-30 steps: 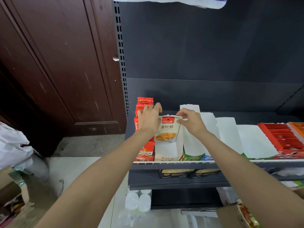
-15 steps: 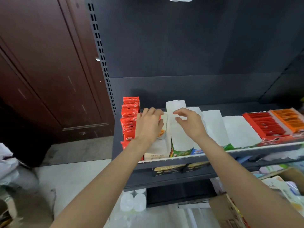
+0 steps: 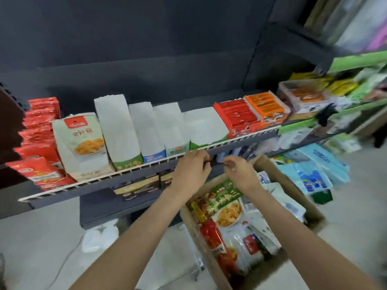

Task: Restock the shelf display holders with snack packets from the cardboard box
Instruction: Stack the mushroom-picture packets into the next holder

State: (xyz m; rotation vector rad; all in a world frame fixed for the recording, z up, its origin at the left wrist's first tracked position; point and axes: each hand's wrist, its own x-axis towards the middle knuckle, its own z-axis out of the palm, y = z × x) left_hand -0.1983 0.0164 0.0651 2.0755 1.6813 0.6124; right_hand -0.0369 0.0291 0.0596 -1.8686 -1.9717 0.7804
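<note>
Fingers (image 3: 199,158) of both hands hang loosely curled, holding nothing, above the cardboard box (image 3: 278,176).

Blue pkgs (image 3: 314,170) on floor, white bag (image 3: 100,235) under shelf.

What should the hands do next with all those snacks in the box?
Probably reach down and pick up the green snack packet lying on top in the brown cardboard box. Both the left hand and right hand hover just above it holding nothing, and the white paper display holders look empty.
</note>
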